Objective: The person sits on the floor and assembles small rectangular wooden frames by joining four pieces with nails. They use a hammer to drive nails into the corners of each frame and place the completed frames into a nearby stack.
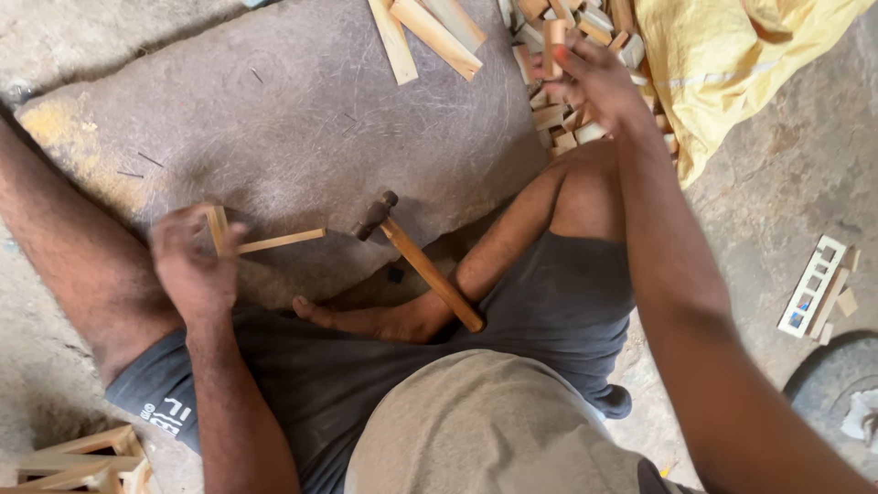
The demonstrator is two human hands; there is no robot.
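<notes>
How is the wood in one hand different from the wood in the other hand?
The left hand holds a thin strip, long and lying flat; the right hand holds a block, short, chunky and upright. The strip is over the bare slab; the block is over the block pile. Both are pale wood.

Wood frame (pixel 82 457) cut off, btm-left

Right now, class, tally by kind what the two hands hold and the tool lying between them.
Thin pale wooden strips joined at an angle, in the left hand: 2
Small pale wooden block, in the right hand: 1
Wooden-handled hammer, lying free: 1
Total: 4
</notes>
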